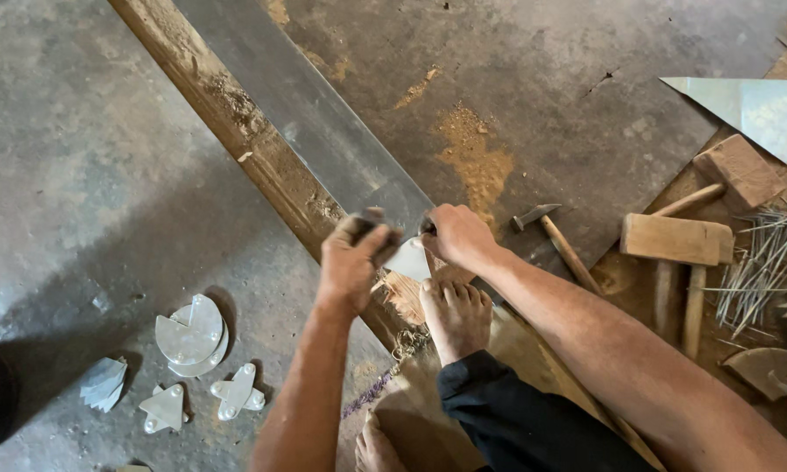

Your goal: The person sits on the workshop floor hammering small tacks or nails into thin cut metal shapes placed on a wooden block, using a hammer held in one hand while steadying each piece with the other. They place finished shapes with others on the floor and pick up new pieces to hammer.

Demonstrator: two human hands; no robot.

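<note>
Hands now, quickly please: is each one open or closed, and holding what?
Left hand: closed around a dark tool, kind unclear.
Right hand: closed, gripping the small metal piece at the end of the metal strip.

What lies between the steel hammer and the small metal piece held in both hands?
In the head view, the right hand and its wrist fill that stretch: the small metal piece sits at its fingers, and the steel hammer lies on the floor just beyond the wrist.
</note>
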